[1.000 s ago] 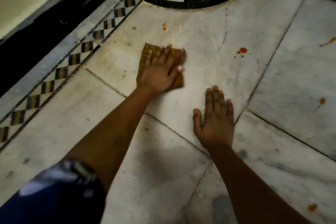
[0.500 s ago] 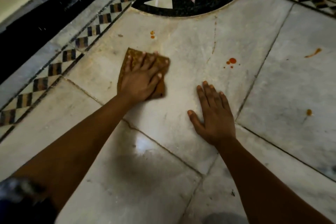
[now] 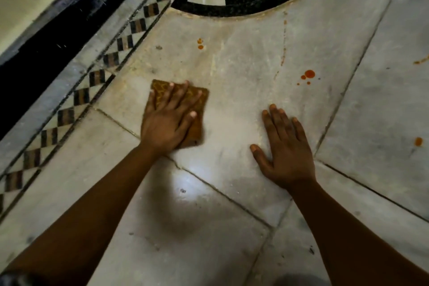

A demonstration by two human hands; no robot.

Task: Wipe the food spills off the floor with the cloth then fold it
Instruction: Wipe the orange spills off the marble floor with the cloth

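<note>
Your two bare forearms reach out over a pale marble floor (image 3: pixel 243 58), where a glare patch (image 3: pixel 188 183) shines on the slab nearest you, between the arms. Your right hand (image 3: pixel 286 148) lies palm-down and empty on the stone, right of the cloth and well apart from it, its four fingers close together, the thumb set off to the side. Your left hand (image 3: pixel 168 121) presses flat on the cloth (image 3: pixel 199 109), a small brown patterned square folded small, fingers spread loosely over its top, thumb along its right edge; the hand pins the cloth to the floor rather than gripping it. The cloth lies just beyond a diagonal slab joint, and its near right corner is blurred.

Beyond the cloth, a pair of small orange drops (image 3: pixel 200 44) sits on the same slab. Right of the cloth and farther out, past your right hand, a red-orange spill (image 3: pixel 308 74) shows as one round blot with smaller dots beside it. Farther right, on the next slab, lie an orange spot (image 3: pixel 418 141) and an orange streak (image 3: pixel 421 61) at the frame's edge. Left of the cloth runs a checkered border (image 3: pixel 81 96), with a black band (image 3: pixel 46 51) beyond it. Farthest from the cloth, a black inlay (image 3: pixel 243 4) with pale triangles curves across the top.
</note>
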